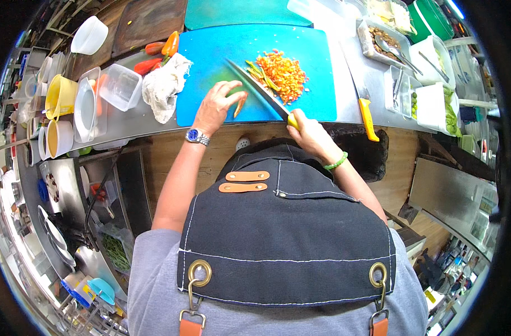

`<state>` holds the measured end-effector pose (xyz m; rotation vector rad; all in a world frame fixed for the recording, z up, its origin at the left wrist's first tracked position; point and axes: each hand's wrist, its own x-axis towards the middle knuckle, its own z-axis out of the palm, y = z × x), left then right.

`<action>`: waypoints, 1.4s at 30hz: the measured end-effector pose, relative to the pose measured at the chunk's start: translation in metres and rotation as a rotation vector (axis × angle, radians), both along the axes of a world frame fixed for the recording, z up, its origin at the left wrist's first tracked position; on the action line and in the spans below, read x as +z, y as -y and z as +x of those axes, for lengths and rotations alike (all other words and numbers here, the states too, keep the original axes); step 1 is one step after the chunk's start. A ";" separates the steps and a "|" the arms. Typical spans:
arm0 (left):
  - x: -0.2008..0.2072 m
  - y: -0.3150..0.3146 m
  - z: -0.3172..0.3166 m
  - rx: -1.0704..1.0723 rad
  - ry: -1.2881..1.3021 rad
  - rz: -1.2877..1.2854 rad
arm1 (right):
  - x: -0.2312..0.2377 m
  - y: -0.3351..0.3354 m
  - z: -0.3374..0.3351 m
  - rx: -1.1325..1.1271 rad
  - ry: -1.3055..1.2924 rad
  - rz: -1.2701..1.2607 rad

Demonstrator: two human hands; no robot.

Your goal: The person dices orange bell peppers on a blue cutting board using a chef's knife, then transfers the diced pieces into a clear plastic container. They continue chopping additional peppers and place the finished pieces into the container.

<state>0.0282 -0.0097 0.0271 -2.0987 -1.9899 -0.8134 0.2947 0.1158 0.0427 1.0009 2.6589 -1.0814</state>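
Note:
My right hand (pixel 311 134) is wrapped round the yellow handle of a long kitchen knife (pixel 261 88). The blade points away and to the left, low over a blue cutting board (pixel 205 50). Just past the blade lie a heap of diced orange-red pepper (pixel 282 73) and several yellow-green pepper strips (pixel 261 75). My left hand (pixel 215 105) is over the board's near left part, its fingers apart and slightly bent. By its thumb tip is a narrow orange pepper piece (pixel 240 106); whether they touch is unclear.
A crumpled white cloth (pixel 165 87) and whole red-orange peppers (pixel 170 45) sit left of the board. Another yellow-handled knife (pixel 367 119) lies at right, its handle over the counter edge. Plastic tubs (pixel 121 87) stand at left, and food containers (pixel 384 42) at right.

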 end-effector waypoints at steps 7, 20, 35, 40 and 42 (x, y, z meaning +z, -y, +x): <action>-0.032 -0.006 0.007 -0.036 0.152 -0.112 | -0.002 0.008 -0.012 -0.006 -0.028 0.003; -0.046 -0.012 0.023 0.024 0.146 0.024 | 0.008 0.021 -0.028 0.024 0.055 0.005; -0.054 -0.011 0.013 -0.018 0.173 0.008 | -0.036 -0.012 -0.092 0.013 -0.177 -0.043; -0.052 -0.010 0.012 -0.036 0.221 0.017 | -0.017 -0.032 -0.092 0.082 -0.070 -0.264; -0.050 -0.010 0.015 -0.048 0.247 0.026 | -0.035 -0.025 -0.082 0.075 -0.169 -0.058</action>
